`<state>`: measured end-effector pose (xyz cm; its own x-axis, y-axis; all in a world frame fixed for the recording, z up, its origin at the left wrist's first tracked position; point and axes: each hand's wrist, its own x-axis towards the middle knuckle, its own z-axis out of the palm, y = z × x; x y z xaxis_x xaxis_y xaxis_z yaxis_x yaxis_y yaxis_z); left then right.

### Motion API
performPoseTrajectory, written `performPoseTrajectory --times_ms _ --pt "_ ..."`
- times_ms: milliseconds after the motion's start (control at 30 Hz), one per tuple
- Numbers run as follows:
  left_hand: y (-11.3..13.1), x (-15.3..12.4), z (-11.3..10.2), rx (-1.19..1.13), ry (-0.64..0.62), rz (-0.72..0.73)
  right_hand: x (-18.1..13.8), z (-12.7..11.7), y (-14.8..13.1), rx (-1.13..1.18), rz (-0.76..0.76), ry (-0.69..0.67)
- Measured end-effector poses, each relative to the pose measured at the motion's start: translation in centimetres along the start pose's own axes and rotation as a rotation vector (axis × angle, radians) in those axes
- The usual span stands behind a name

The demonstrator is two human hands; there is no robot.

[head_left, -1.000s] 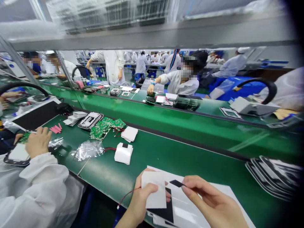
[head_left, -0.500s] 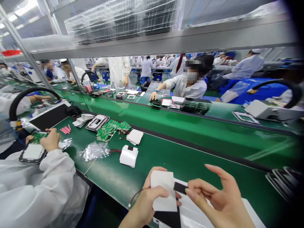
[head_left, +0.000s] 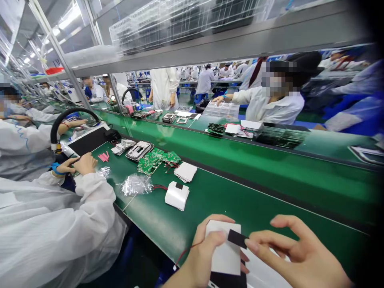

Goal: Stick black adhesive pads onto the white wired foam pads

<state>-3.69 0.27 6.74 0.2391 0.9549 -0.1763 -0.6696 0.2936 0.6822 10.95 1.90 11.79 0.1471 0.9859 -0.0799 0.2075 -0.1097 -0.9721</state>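
Note:
My left hand (head_left: 202, 254) grips a flat white battery pack (head_left: 225, 258) by its edges, thumb across its face. A thin red lead with a small white plug (head_left: 175, 267) hangs off to the left of that hand. Between thumb and forefinger, my right hand (head_left: 295, 254) pinches a black tape strip (head_left: 237, 239). The strip's left end overlaps the upper right part of the pack; whether it is stuck down I cannot tell. Below both hands lies a white sheet (head_left: 264, 270) with a black patch, partly covered by them.
Stacked white packs, one a nearer pile (head_left: 177, 197), lie ahead-left beside a clear plastic bag (head_left: 136, 185), green circuit boards (head_left: 151, 161) and a device frame (head_left: 139, 150). A co-worker's sleeve (head_left: 93, 190) is at left. A green conveyor (head_left: 210, 154) runs beyond the bench.
The black strip has come over the battery pack's face, where before it was at its right edge. The view has turned left. The co-worker across has drawn a hand back from the circuit boards.

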Motion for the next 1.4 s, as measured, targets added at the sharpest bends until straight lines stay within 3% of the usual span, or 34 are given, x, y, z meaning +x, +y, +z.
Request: performPoseTrajectory --times_ms 200,400,567,800,1067,1400 --pt "0.7 -1.5 0.2 0.006 -0.013 -0.035 -1.4 0.4 -3.0 -0.034 0.060 -0.100" --pt "1.4 -2.8 0.7 -0.012 -0.082 -0.188 -2.4 0.3 -3.8 0.010 0.107 -0.121" --pt "1.4 -3.0 1.3 -0.009 -0.037 -0.207 -2.7 0.1 -4.4 0.004 0.185 -0.140" --pt "1.0 -3.1 1.0 0.210 0.175 -0.191 -2.8 0.1 -4.2 -0.006 0.172 -0.097" --pt "1.8 -3.1 2.1 0.098 0.067 -0.237 -2.7 0.3 -4.9 -0.001 0.217 -0.119" --pt "1.8 -3.2 1.9 0.123 0.116 -0.257 -1.9 -0.4 -3.3 0.032 0.224 -0.215"
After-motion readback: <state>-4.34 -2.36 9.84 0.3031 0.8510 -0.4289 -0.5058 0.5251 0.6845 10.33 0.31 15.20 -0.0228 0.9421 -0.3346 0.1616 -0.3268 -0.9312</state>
